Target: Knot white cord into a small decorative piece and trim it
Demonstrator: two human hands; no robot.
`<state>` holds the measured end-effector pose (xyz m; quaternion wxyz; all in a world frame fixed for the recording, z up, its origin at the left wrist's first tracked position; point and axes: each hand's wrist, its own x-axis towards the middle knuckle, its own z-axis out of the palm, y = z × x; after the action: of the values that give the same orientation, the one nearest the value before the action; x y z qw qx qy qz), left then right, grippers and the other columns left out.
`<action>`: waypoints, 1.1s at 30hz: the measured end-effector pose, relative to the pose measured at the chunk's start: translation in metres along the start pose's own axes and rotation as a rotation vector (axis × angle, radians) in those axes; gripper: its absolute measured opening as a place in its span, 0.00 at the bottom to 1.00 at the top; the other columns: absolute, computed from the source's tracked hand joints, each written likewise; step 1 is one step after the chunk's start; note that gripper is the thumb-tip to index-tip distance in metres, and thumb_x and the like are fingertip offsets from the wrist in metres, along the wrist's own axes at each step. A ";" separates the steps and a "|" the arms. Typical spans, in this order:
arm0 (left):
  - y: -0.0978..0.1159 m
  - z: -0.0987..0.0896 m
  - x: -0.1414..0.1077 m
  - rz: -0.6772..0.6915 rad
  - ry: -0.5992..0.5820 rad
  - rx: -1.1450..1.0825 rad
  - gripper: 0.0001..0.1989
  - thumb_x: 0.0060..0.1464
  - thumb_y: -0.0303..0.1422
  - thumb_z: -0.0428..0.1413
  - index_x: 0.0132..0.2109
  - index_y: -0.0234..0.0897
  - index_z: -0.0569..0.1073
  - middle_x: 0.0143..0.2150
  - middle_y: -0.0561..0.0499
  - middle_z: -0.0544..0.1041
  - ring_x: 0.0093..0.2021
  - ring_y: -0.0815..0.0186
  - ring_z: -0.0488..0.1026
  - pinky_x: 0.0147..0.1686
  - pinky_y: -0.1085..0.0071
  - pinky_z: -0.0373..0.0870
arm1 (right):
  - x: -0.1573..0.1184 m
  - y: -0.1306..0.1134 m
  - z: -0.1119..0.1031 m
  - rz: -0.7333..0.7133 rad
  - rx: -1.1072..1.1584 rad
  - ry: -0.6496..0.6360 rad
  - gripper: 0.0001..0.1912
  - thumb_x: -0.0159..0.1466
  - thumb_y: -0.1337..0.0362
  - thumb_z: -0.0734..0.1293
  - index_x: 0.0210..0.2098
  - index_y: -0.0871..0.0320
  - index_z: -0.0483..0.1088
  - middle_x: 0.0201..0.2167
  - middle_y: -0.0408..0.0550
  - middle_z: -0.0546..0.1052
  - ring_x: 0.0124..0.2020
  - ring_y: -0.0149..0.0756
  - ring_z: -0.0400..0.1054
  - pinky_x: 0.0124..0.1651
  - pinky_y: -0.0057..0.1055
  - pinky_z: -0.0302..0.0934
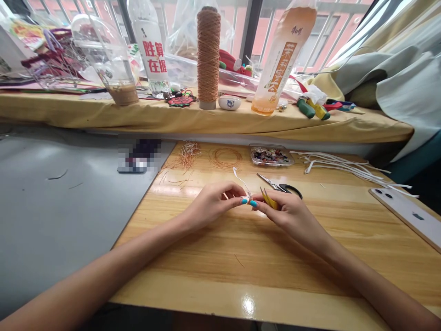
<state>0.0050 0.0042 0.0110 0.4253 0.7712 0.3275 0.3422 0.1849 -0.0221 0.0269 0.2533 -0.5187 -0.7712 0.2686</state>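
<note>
Above the middle of the wooden table (206, 257), my left hand (220, 200) and my right hand (282, 209) meet at the fingertips. Between them is a small piece of white cord (243, 183), one end sticking up and away from me. Thumb and finger of my left hand pinch its left side. My right hand pinches the other side and also has yellow-handled tweezers or snips (269, 200) tucked in its fingers, tips up. Fine copper-coloured thread seems to be at the pinch, too small to make out. Black-handled scissors (291, 189) lie just behind my right hand.
Behind my hands lie loose thread scraps (188, 156), a coil of copper thread (225, 157), a clear box of beads (271, 156) and white cords (347, 169). A phone (409, 214) lies at right. The ledge (165, 119) holds bottles, a cup and a thread spool (208, 59).
</note>
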 end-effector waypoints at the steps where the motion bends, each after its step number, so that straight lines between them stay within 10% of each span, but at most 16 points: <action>1: 0.000 0.000 0.000 -0.012 -0.005 -0.006 0.08 0.51 0.33 0.50 0.37 0.33 0.69 0.34 0.50 0.72 0.33 0.71 0.67 0.31 0.75 0.63 | 0.000 0.000 -0.001 0.018 0.008 -0.010 0.18 0.58 0.53 0.57 0.22 0.60 0.65 0.18 0.41 0.61 0.21 0.27 0.52 0.24 0.25 0.45; 10: -0.010 -0.001 0.005 -0.215 -0.092 -0.183 0.17 0.50 0.41 0.49 0.44 0.34 0.65 0.36 0.48 0.71 0.27 0.74 0.65 0.24 0.78 0.62 | 0.002 -0.002 -0.008 -0.082 -0.014 -0.122 0.14 0.58 0.56 0.59 0.30 0.58 0.71 0.28 0.46 0.72 0.29 0.31 0.62 0.30 0.26 0.51; 12: -0.010 -0.002 0.004 -0.193 0.036 -0.083 0.22 0.49 0.42 0.49 0.47 0.34 0.62 0.40 0.45 0.69 0.30 0.71 0.66 0.27 0.75 0.63 | 0.002 -0.002 -0.007 -0.120 -0.032 -0.102 0.13 0.58 0.58 0.59 0.32 0.58 0.71 0.31 0.46 0.72 0.31 0.31 0.62 0.31 0.26 0.52; 16: -0.007 -0.005 0.002 0.139 0.299 0.387 0.26 0.46 0.41 0.54 0.51 0.36 0.59 0.50 0.42 0.63 0.45 0.62 0.62 0.43 0.64 0.60 | 0.002 -0.003 -0.008 -0.036 -0.031 -0.117 0.14 0.58 0.57 0.59 0.30 0.59 0.71 0.26 0.45 0.71 0.28 0.30 0.61 0.29 0.25 0.51; 20: -0.009 -0.001 -0.001 0.376 0.004 0.607 0.09 0.52 0.35 0.48 0.38 0.38 0.70 0.36 0.49 0.73 0.42 0.64 0.64 0.47 0.63 0.53 | 0.002 -0.006 -0.009 0.008 0.022 -0.185 0.16 0.59 0.56 0.57 0.27 0.60 0.69 0.22 0.43 0.68 0.25 0.29 0.60 0.27 0.25 0.51; 27: -0.007 -0.004 0.003 -0.117 0.037 -0.142 0.07 0.51 0.32 0.49 0.34 0.34 0.69 0.31 0.50 0.73 0.34 0.69 0.68 0.38 0.71 0.59 | 0.000 -0.001 -0.007 -0.078 -0.074 0.267 0.11 0.58 0.59 0.59 0.37 0.59 0.64 0.33 0.47 0.69 0.29 0.29 0.61 0.30 0.25 0.55; 33: -0.002 -0.002 0.004 -0.266 -0.009 -0.536 0.07 0.47 0.32 0.53 0.34 0.32 0.68 0.32 0.50 0.73 0.36 0.69 0.69 0.40 0.71 0.59 | -0.001 -0.001 -0.001 -0.214 -0.126 0.170 0.08 0.59 0.64 0.59 0.32 0.59 0.68 0.26 0.44 0.68 0.26 0.27 0.59 0.28 0.23 0.53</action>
<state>0.0052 0.0089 0.0105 0.6563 0.5832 0.3219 0.3543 0.1852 -0.0233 0.0288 0.3118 -0.4694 -0.8130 0.1464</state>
